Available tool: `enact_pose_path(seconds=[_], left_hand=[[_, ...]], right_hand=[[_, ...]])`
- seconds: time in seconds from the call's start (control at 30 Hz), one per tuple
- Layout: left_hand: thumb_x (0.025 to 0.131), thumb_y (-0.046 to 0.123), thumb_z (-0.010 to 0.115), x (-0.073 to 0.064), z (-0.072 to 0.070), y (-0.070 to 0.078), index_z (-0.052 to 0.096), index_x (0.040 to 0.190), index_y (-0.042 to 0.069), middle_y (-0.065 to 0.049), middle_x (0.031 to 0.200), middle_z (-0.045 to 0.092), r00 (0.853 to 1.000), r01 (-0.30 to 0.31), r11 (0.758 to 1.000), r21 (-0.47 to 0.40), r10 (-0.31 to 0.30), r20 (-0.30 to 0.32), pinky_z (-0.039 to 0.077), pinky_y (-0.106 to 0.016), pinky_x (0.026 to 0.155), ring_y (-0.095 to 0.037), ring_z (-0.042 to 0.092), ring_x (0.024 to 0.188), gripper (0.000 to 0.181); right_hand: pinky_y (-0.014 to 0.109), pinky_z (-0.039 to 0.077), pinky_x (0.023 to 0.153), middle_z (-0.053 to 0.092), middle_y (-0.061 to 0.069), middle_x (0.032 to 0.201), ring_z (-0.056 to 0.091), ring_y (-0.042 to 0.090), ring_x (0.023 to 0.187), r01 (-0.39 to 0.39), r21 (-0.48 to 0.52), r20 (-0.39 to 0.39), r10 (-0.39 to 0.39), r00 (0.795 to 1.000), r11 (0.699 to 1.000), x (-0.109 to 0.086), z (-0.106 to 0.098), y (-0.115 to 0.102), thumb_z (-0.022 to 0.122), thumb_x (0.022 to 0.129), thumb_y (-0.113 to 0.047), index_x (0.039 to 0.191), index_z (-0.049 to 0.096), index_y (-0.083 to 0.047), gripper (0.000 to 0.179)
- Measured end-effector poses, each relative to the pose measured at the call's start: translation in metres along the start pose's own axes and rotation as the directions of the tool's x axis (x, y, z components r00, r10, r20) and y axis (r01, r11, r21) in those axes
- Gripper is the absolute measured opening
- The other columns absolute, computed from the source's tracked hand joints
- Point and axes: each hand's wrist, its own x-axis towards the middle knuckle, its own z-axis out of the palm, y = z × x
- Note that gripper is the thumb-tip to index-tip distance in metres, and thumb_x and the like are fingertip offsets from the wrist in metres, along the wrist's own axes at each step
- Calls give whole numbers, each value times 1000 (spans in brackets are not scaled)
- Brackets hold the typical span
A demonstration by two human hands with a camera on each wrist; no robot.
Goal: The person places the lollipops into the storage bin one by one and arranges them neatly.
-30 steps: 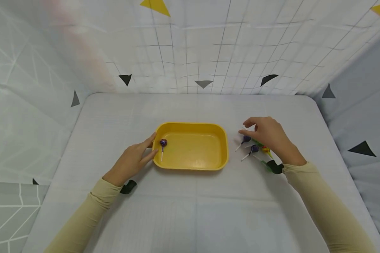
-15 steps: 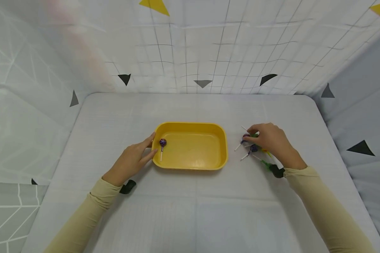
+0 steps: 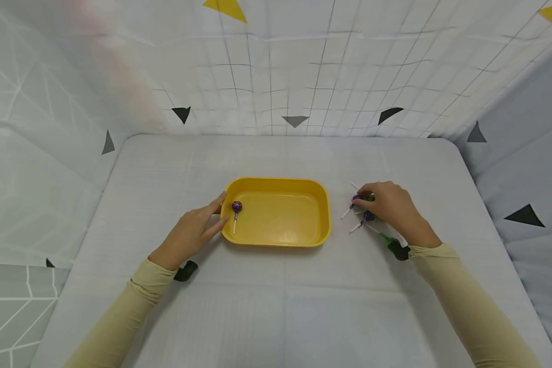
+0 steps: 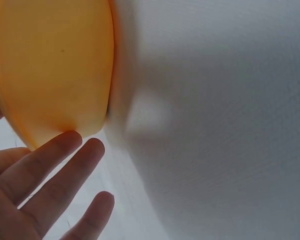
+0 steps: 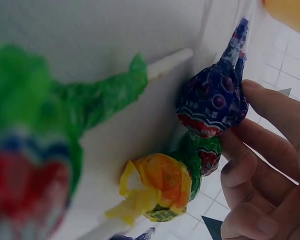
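Note:
A yellow tray (image 3: 282, 217) stands mid-table, with a purple-wrapped lollipop (image 3: 236, 206) near its left end. My left hand (image 3: 188, 234) rests against that end, its fingers (image 4: 55, 160) fairly straight along the outer wall. To the tray's right lies a small cluster of lollipops. My right hand (image 3: 391, 205) is over it, pinching a purple lollipop (image 3: 355, 200) between thumb and fingertips; the contact is partly hidden. In the right wrist view, a purple lollipop (image 5: 210, 102), a yellow one (image 5: 162, 185) and a green one (image 5: 30, 150) show close by.
Another purple lollipop (image 3: 368, 216) lies just below the right fingertips. A green-wrapped lollipop (image 3: 387, 238) is by the right wrist, beside a dark wrist device (image 3: 399, 250). White cloth covers the table (image 3: 285, 306), and a patterned curtain (image 3: 290, 76) hangs behind it.
My right hand has come down and toward me onto the lollipops, thumb and fingers closing in on a purple one. The left hand and tray stay put.

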Motion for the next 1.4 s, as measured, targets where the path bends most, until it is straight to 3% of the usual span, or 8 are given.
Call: enact_pose_path(seconds=[0.73,1.27,1.4], left_hand=[[108,35,57,0,-1,1,28,164,14,-14,137,69,1000,18,1000,9,-18,7,51,-53,110,-34,66,127,67],[108,33,58,-1,1,1,28,164,12,-15,136,69,1000,4,1000,7,-4,-3,51,-53,109,-35,66,126,67],[107,33,58,0,1,1,29,164,11,-15,136,69,1000,0,1000,8,0,-7,52,-53,109,-35,66,126,67]], right_hand=[[54,57,94,72,16,127,64,27,97,-16,89,65,10,998,996,5,4,-1,69,100,-27,132,71,-9,36],[53,57,90,70,17,130,65,29,96,-3,100,49,-2,999,995,3,3,-1,68,101,-25,132,72,-8,35],[47,57,83,72,17,126,63,27,89,13,104,37,-16,999,995,3,1,-1,69,100,-24,130,73,-8,34]])
